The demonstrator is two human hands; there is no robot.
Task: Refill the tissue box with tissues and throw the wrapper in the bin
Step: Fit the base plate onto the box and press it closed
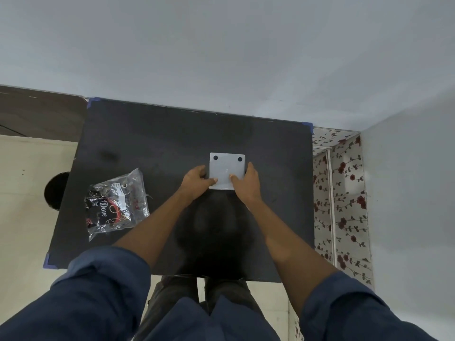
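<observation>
A white square tissue box [227, 168] rests upside down on the black table [157, 143], its flat base up with two black round pads at the far corners. My left hand [197, 179] grips its left side, thumb on the near edge. My right hand [247, 180] grips its right side, thumb pressed on the base. An empty clear plastic wrapper [117, 205] with black and red print lies crumpled on the table to the left, apart from both hands. No tissues show.
A round black bin [55, 190] stands on the pale floor beyond the table's left edge, partly hidden by it. A grey wall runs behind the table. A floral-patterned surface [342, 205] stands against the table's right side.
</observation>
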